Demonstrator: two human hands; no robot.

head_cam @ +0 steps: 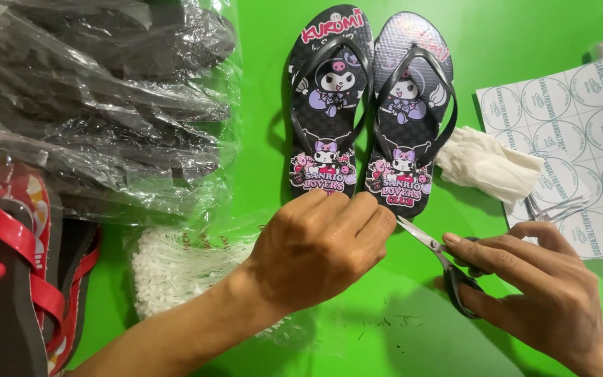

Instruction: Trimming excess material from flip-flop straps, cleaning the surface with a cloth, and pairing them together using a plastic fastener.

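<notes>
- Your left hand (319,244) is curled, knuckles up, pressing on the heel ends of the pair of black cartoon-print flip-flops (368,105) lying side by side on the green surface (525,28); whether it pinches anything beneath, you cannot tell.
- Your right hand (532,286) grips the scissors (441,262), their tips parted just beside your left fingers.
- Risk, as I judge it: the blades sit so near those fingers that a quick snip could nick them or the printed sole.
- Hidden: the heel edges and whatever is being cut lie under your left hand.
- Bagged dark sandals (106,98), the white tie bundle (176,269) and the sticker sheet (581,139) are partly cut off or blurred by glare.
</notes>
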